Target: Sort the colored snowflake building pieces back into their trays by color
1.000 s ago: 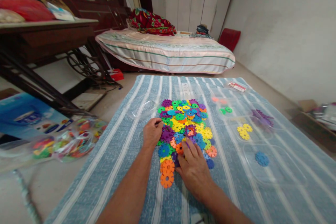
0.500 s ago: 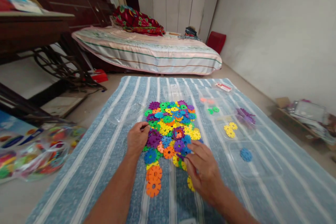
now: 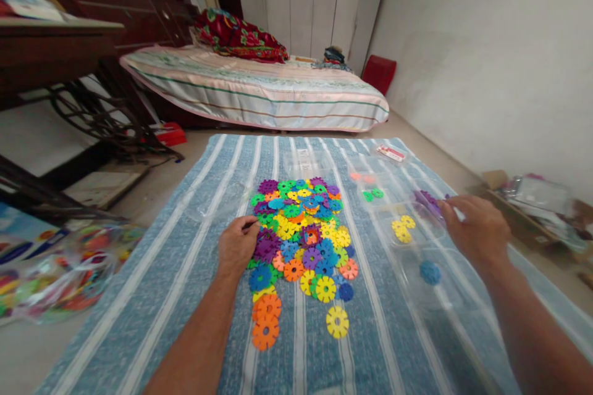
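A colourful pile of flat, notched plastic discs (image 3: 296, 228) lies on the striped cloth. At the pile's left edge rests my left hand (image 3: 238, 245), its fingers curled beside purple discs (image 3: 267, 245); what they hold, if anything, is hidden. My right hand (image 3: 477, 231) reaches far right, fingertips pinched on a purple notched disc at the end of a group of purple discs (image 3: 427, 202). Clear plastic trays near it hold yellow discs (image 3: 402, 229), a blue disc stack (image 3: 430, 273) and green discs (image 3: 373, 194). Orange discs (image 3: 265, 332) and a yellow disc (image 3: 337, 322) lie nearest me.
A clear lid (image 3: 217, 197) lies left of the pile, and a clear box (image 3: 306, 163) behind it. A red-and-white card (image 3: 390, 153) lies at the far right. Bags of plastic pieces (image 3: 69, 271) sit on the floor at left. Beyond stands a bed (image 3: 259, 92).
My right hand has moved from the pile's right side out to the purple discs at the far right. My left hand stays at the pile's left edge.
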### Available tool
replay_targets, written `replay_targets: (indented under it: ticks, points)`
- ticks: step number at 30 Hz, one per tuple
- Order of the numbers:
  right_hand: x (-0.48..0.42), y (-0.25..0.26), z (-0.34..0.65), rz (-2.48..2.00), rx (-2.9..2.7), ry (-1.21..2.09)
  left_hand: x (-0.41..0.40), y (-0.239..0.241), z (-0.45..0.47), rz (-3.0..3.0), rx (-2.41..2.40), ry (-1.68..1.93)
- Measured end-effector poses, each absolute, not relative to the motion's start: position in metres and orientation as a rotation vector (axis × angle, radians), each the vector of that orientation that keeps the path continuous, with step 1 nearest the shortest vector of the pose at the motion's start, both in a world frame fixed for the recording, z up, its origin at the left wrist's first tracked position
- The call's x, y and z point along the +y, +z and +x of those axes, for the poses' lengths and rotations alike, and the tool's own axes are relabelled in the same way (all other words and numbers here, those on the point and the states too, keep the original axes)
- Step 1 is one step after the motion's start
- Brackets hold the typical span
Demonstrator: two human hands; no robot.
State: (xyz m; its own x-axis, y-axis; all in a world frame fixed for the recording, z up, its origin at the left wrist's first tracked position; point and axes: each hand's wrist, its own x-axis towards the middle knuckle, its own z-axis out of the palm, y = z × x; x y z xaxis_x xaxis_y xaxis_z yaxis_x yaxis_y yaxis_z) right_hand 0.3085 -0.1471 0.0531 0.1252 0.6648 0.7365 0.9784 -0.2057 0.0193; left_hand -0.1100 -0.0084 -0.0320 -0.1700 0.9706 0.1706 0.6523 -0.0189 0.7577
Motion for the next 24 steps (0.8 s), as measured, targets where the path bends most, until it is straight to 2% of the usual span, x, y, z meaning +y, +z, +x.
replay_targets:
  ticks: [6,11,16,24]
  points:
    - [-0.181,0.018,0.205,-1.493,-1.836,-0.491,-0.01,-0.031,-0.108,1.676,1.864,1.031]
    - [-0.198,-0.011,0.143,-1.507,-1.97,-0.23,-0.01,-0.032,-0.109,1.674,1.845,1.055]
    - [-0.199,-0.035,0.123,-1.732,-2.016,-0.195,-0.01,-0.033,-0.109,1.682,1.842,1.056]
    - [-0.202,-0.048,0.121,-1.737,-2.002,-0.187,-0.012,-0.035,-0.109,1.689,1.819,1.057]
